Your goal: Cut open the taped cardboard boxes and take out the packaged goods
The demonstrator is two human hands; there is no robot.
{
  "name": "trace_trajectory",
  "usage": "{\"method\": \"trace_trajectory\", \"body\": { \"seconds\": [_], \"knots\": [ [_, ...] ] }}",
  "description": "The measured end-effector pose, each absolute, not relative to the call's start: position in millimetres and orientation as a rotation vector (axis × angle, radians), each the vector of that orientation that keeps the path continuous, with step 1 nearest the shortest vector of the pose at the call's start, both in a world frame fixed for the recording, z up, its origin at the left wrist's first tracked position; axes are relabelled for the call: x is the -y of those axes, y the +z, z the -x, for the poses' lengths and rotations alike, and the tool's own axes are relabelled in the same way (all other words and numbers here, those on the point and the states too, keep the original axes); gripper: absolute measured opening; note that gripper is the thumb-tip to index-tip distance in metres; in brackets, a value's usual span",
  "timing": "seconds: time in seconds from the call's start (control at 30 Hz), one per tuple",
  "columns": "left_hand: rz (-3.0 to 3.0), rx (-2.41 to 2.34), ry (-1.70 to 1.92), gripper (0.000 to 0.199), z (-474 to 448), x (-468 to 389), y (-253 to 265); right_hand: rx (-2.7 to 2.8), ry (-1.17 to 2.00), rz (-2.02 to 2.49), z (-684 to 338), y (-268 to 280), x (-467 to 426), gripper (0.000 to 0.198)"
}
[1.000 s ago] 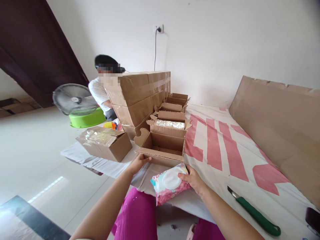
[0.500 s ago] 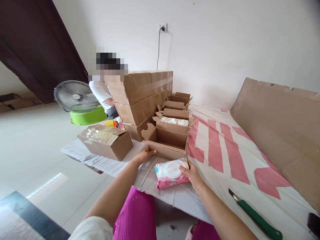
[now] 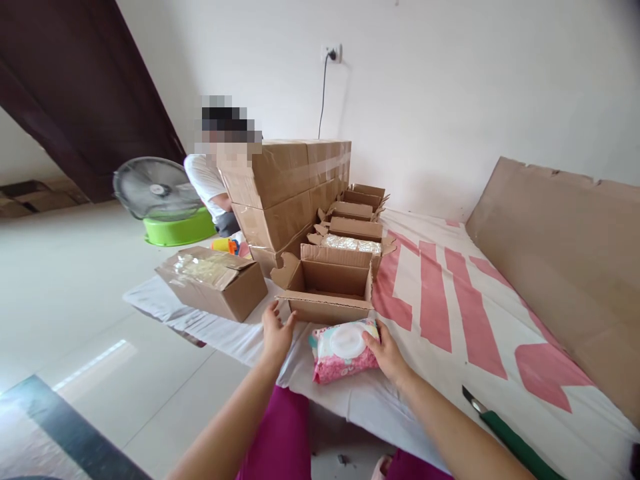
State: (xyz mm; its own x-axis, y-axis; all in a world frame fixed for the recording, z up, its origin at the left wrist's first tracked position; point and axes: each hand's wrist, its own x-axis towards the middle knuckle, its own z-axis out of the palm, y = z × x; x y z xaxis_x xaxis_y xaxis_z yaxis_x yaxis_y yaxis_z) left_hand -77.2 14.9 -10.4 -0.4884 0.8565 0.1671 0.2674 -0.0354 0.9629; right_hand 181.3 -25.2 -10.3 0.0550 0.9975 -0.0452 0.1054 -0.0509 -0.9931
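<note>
While the right hand (image 3: 389, 349) clasps one end of a pillowy, pink-printed packet (image 3: 344, 355) just in front of an open corrugated box (image 3: 327, 313), the left hand (image 3: 277, 333) holds thumb and fingers apart near its corner — creased white-and-red cloth (image 3: 425, 377) beneath the box, pale wall (image 3: 425, 87) beyond.

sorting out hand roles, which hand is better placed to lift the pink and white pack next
Right hand, most likely: it grips the pack by its right end, while the left hand is open by the nearest open box.
</note>
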Motion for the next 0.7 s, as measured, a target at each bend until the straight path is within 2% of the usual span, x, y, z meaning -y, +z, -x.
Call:
{"method": "trace_trajectory", "body": {
  "seconds": [0.1, 0.2, 0.27, 0.3, 0.37, 0.5, 0.6, 0.7],
  "knots": [
    [-1.566, -1.637, 1.771, 0.055, 50, 26, -3, 1.522, 1.123, 1.367, -195, 2, 26, 0.063],
    [-2.142, -1.337, 1.365, 0.073, 32, 51, 8, 2.046, 1.34, 1.376, -236, 38, 5, 0.057],
    [-2.325, -1.27, 1.027, 0.089, 28, 53, 11, 2.26, 1.308, 1.64, -271, 72, -28, 0.054],
    [-2.36, -1.279, 0.91, 0.09, 28, 51, 11, 2.302, 1.199, 1.764, -286, 89, -50, 0.05],
    [-2.378, -1.325, 0.793, 0.081, 28, 45, 5, 2.239, 0.731, 1.931, -306, 123, -99, 0.041],
    [-2.426, -1.336, 0.838, 0.075, 32, 36, -22, 2.108, -0.009, 1.936, -288, 175, -199, 0.039],
    [-2.521, -1.285, 0.929, 0.074, 37, 32, -46, 2.284, -0.37, 1.835, -245, 194, -263, 0.039],
    [-2.586, -1.267, 0.982, 0.061, 45, 28, -61, 2.492, -0.512, 1.866, -207, 196, -317, 0.042]
  ]
}}
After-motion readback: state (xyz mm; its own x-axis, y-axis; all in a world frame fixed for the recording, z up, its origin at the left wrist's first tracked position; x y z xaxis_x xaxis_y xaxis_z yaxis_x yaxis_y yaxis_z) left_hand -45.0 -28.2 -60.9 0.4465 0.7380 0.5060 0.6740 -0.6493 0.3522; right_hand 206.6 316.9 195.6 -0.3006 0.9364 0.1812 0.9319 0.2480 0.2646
